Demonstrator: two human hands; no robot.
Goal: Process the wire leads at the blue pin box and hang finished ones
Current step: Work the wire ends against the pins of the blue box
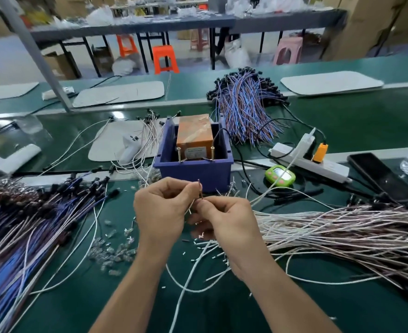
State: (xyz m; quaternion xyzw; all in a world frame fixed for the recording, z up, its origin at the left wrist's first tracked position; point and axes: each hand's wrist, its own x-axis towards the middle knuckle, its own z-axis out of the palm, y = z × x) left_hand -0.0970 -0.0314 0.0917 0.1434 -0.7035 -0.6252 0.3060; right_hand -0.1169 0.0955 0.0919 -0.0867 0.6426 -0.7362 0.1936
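Green desk (222,308) is covered in wire. White lead pile (342,227) lies right of the hands, blue bundle (18,231) left. Blue pin box (193,169) sits just beyond the hands, orange block (194,133) inside, brass pins (179,153) at its front wall. Left hand (161,212) and right hand (227,219) are close together, both pinching one thin wire lead (200,189), reddish tip upright, short of the box. Risks: the tip slips from the pinch, or loose leads under the wrists snag and drag the pile.

Assembly factory — green workbenches (342,121), wire bundles (243,104)
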